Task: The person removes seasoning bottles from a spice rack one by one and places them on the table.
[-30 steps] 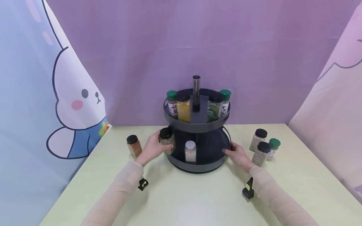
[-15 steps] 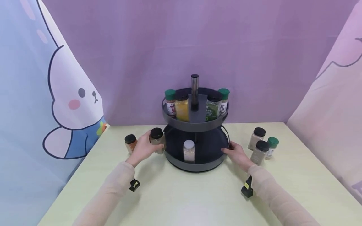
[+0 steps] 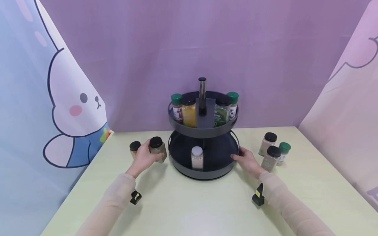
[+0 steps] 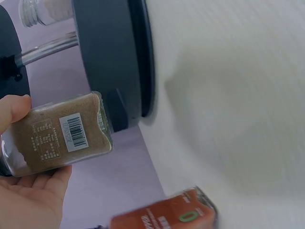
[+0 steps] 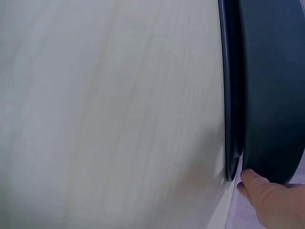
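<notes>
In the head view my left hand (image 3: 144, 160) grips a spice jar (image 3: 157, 150) with a black lid, left of the two-tier spice rack (image 3: 203, 175). The left wrist view shows the jar's brown powder and barcode label (image 4: 74, 132), with thumb and fingers round its sides. Next to that hand, an orange-brown spice jar (image 4: 164, 212) stands on the table, partly hidden by the hand in the head view. My right hand (image 3: 247, 161) holds the right rim of the rack's lower tray, thumb over the edge. A white-capped jar (image 3: 197, 160) stands at that tray's front.
The upper tray (image 3: 203, 132) carries a red-labelled jar (image 3: 177, 109), a yellow jar (image 3: 189, 114), a green jar (image 3: 221, 113) and another green-capped jar (image 3: 233, 104). At the right stand two black-lidded jars (image 3: 270, 160) and a green-capped one (image 3: 284, 151). A purple curtain (image 3: 147, 65) hangs behind the table.
My left hand has carried the brown spice jar leftward, away from the lower tray's left edge. The right hand stays on the tray's rim. The head view has shifted slightly.
</notes>
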The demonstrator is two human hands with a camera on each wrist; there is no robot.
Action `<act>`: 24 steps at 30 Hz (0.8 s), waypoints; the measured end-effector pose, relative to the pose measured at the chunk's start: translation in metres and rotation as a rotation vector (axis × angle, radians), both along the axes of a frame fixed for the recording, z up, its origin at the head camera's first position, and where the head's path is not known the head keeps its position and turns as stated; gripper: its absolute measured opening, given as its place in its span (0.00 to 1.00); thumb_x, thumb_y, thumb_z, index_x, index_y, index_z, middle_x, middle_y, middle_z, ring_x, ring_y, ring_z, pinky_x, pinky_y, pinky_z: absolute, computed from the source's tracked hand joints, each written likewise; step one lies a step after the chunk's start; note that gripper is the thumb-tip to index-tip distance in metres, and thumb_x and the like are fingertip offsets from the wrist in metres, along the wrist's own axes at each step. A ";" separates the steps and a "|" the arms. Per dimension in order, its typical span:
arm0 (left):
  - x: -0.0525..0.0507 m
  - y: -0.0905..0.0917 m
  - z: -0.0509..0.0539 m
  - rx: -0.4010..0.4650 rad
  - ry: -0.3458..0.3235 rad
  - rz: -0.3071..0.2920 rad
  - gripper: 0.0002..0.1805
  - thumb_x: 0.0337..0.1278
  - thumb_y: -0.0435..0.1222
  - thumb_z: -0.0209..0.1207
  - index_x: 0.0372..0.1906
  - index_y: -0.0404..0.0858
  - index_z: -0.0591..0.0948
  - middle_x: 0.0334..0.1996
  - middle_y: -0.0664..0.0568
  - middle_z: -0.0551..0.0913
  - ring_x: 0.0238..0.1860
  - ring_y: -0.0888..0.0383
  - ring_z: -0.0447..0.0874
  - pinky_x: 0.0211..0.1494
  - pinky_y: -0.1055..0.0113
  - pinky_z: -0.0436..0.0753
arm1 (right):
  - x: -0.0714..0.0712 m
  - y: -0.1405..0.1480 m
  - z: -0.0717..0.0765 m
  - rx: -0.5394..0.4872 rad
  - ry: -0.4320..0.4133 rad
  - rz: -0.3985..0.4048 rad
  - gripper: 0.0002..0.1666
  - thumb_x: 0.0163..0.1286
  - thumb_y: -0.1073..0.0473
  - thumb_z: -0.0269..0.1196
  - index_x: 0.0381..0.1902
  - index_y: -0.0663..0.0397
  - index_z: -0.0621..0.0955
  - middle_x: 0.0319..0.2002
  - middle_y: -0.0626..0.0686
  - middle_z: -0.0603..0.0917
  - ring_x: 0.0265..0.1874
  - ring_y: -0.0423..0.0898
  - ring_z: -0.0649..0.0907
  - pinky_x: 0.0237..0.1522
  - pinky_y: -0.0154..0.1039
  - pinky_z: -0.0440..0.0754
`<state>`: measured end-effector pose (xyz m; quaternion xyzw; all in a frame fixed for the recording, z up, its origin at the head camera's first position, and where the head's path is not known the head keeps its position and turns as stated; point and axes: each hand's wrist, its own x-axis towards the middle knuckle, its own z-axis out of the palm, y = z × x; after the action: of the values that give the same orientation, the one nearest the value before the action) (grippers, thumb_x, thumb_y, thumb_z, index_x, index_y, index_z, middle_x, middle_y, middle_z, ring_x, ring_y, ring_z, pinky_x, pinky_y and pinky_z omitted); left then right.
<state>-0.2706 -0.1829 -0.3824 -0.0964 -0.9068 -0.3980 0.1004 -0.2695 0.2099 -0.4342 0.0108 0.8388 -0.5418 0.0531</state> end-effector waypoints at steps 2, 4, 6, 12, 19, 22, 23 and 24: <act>0.000 -0.003 -0.002 0.002 -0.002 0.004 0.32 0.40 0.37 0.68 0.55 0.34 0.71 0.45 0.41 0.80 0.46 0.48 0.77 0.50 0.55 0.75 | 0.000 0.000 0.000 -0.005 0.007 0.002 0.39 0.67 0.57 0.54 0.68 0.72 0.52 0.65 0.70 0.60 0.65 0.61 0.62 0.66 0.50 0.63; 0.000 -0.006 -0.004 0.008 -0.012 0.001 0.32 0.40 0.36 0.68 0.55 0.33 0.71 0.46 0.40 0.80 0.47 0.47 0.77 0.51 0.54 0.75 | 0.000 0.000 0.000 -0.011 0.011 0.002 0.39 0.67 0.57 0.54 0.67 0.72 0.52 0.65 0.70 0.59 0.65 0.61 0.62 0.66 0.51 0.62; -0.001 -0.009 -0.006 0.011 -0.024 0.001 0.33 0.40 0.35 0.68 0.56 0.31 0.70 0.47 0.38 0.79 0.49 0.45 0.77 0.54 0.53 0.75 | 0.000 0.000 -0.001 -0.016 0.015 0.004 0.39 0.67 0.58 0.54 0.67 0.72 0.53 0.65 0.70 0.60 0.65 0.61 0.62 0.66 0.51 0.63; -0.003 -0.013 -0.015 0.016 -0.062 0.019 0.33 0.40 0.34 0.68 0.56 0.29 0.69 0.48 0.36 0.78 0.52 0.43 0.75 0.58 0.51 0.72 | -0.001 0.000 -0.004 -0.033 0.021 0.004 0.38 0.67 0.59 0.54 0.67 0.73 0.52 0.65 0.70 0.60 0.65 0.61 0.63 0.65 0.51 0.63; -0.005 -0.016 -0.023 0.032 -0.075 0.026 0.35 0.38 0.33 0.68 0.56 0.27 0.69 0.50 0.34 0.77 0.54 0.41 0.74 0.61 0.50 0.70 | -0.001 0.000 -0.004 -0.021 0.023 -0.002 0.38 0.67 0.59 0.54 0.67 0.72 0.53 0.65 0.70 0.61 0.65 0.61 0.63 0.65 0.50 0.63; -0.004 -0.017 -0.026 0.037 -0.071 0.020 0.34 0.37 0.33 0.68 0.54 0.27 0.70 0.49 0.35 0.77 0.54 0.42 0.74 0.62 0.50 0.69 | -0.001 0.000 -0.005 -0.022 0.026 -0.004 0.38 0.67 0.59 0.54 0.67 0.73 0.54 0.64 0.70 0.61 0.64 0.61 0.64 0.65 0.50 0.64; -0.004 -0.017 -0.028 0.037 -0.069 0.019 0.33 0.36 0.32 0.69 0.54 0.28 0.70 0.49 0.35 0.77 0.53 0.42 0.74 0.61 0.50 0.69 | -0.001 0.000 -0.005 -0.024 0.027 -0.003 0.38 0.67 0.59 0.54 0.67 0.73 0.54 0.64 0.70 0.61 0.64 0.61 0.64 0.65 0.50 0.64; -0.004 -0.018 -0.029 0.036 -0.066 0.016 0.33 0.36 0.32 0.69 0.53 0.28 0.71 0.49 0.35 0.77 0.53 0.42 0.74 0.61 0.50 0.69 | -0.001 0.000 -0.005 -0.024 0.030 -0.003 0.38 0.67 0.60 0.54 0.67 0.73 0.54 0.64 0.70 0.62 0.64 0.61 0.64 0.65 0.50 0.64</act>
<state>-0.2751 -0.2006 -0.4118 -0.0740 -0.9029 -0.4166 0.0754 -0.2704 0.2096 -0.4390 0.0031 0.8328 -0.5521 0.0399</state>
